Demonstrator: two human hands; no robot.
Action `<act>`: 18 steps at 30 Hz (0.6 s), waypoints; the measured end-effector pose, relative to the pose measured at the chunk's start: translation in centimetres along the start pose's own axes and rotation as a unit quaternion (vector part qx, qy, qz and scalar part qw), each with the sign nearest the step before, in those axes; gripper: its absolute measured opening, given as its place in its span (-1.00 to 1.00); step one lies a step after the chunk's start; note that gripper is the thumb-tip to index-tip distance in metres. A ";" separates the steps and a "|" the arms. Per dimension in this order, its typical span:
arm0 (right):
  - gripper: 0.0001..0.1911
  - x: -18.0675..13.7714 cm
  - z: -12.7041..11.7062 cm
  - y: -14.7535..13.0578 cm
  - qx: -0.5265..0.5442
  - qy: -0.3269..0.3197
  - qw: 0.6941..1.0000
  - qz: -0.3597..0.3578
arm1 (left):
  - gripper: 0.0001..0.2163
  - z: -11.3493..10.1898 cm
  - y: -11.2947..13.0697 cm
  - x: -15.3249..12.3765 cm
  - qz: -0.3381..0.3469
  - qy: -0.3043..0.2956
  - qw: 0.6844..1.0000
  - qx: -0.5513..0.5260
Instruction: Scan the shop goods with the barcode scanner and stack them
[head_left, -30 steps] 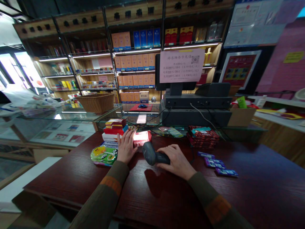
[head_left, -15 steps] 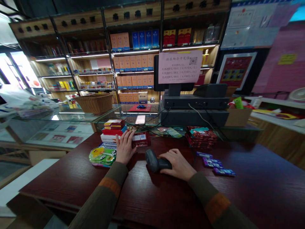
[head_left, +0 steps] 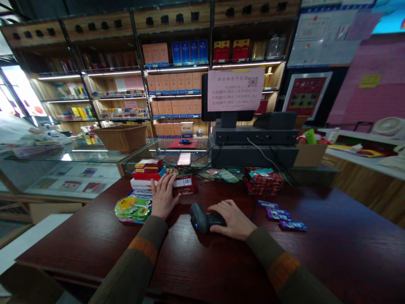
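My right hand [head_left: 236, 220] is wrapped around the grip of a dark barcode scanner [head_left: 202, 218], low over the dark wooden table. A blue light shows on the scanner's head, which points left. My left hand [head_left: 163, 197] lies palm down with its fingers stretched forward. By its fingertips are a stack of small red and yellow boxes [head_left: 148, 168] and a dark red package [head_left: 186, 185] with a white barcode label. Whether the fingers touch the package is hard to make out. Left of that hand is a green blister pack [head_left: 133, 207] with a yellow figure, partly covered by the hand.
On the right lie several purple packets [head_left: 278, 214] and a pile of brown-red packages [head_left: 263, 180]. Behind the table stand a register monitor [head_left: 205, 97] with a pink notice, a wicker basket [head_left: 122, 138] on a glass counter, and a cardboard box [head_left: 310, 154].
A blue light has come into sight on the scanner, whose head is turned slightly. The left hand has stayed beside the stack. The whole view has shifted a little.
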State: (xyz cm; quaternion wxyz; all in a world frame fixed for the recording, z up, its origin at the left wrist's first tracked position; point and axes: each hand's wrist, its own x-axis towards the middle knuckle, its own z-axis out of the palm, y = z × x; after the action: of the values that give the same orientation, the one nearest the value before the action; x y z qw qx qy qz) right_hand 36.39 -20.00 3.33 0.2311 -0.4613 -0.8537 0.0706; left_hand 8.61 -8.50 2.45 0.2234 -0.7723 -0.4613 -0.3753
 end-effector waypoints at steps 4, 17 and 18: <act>-0.66 1.2 0.0 0.2 0.054 0.087 0.992 0.076 | -0.34 -0.1 0.1 0.0 0.003 -0.005 1.000 -0.005; -0.71 7.3 0.6 2.4 0.237 0.186 0.931 0.204 | -0.34 -0.1 0.7 0.1 0.033 -0.012 0.999 -0.030; -0.69 7.6 0.7 2.4 0.242 0.183 0.930 0.206 | -0.34 -0.1 0.7 0.0 0.036 -0.012 0.999 -0.030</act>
State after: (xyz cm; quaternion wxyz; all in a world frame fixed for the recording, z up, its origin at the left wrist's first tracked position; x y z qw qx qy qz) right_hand 34.36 -12.35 4.37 0.4687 -0.5620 -0.6395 0.2356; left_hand 9.25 -8.88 2.54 0.2075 -0.7991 -0.4244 -0.3717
